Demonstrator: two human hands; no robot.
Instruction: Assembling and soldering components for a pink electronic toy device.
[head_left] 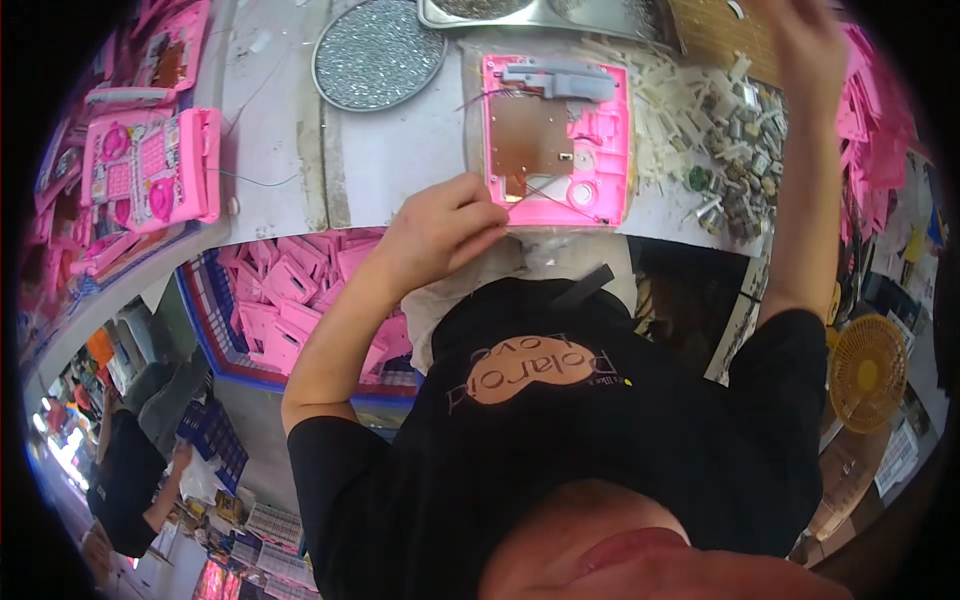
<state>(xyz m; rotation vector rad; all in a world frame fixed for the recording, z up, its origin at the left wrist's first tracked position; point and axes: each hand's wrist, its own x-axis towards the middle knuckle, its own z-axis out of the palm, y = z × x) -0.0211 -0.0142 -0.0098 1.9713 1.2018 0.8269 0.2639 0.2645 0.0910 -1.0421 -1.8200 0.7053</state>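
An open pink plastic casing [618, 140] lies on the bench in front of me. Inside it are a brown circuit board [525, 135], a grey plastic handle-like part [560, 82] along the far side, and thin wires. My left hand [447, 228] is closed at the casing's near left corner, fingers curled and fingertips against its edge. Stretched far out to the right, my right hand [803, 40] is over the bench near a brown board [725, 40]; motion blur and the picture's edge hide its fingers.
A round tray of small metal screws [380, 55] and a metal tray [490, 14] stand at the back. Right of the casing lie white plastic pieces [665, 130] and metal parts [745, 140]. Assembled pink toys [150, 165] fill the left; a crate [230, 350] holds pink parts below.
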